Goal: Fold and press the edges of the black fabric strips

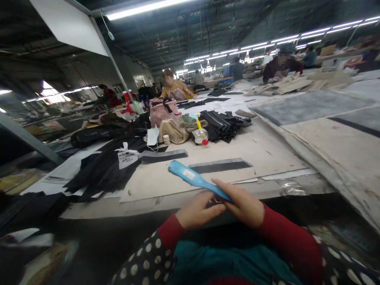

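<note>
My right hand (244, 204) grips the handle end of a flat blue tool (192, 179) that points up and to the left over the table edge. My left hand (198, 209) lies just beside it, fingers curled towards the right hand and touching near the tool's handle; I cannot see anything separate in it. Both hands sit low at the near edge of a long worktable (267, 150). Two dark strips (221, 165) lie flat on the board beyond the tool.
A heap of black fabric (103, 166) with a white tag lies at left. Bags, a face mask, a bottle (200, 136) and folded black pieces (222, 124) cluster mid-table. Large boards (335, 138) lie at right. Other people work at tables farther back.
</note>
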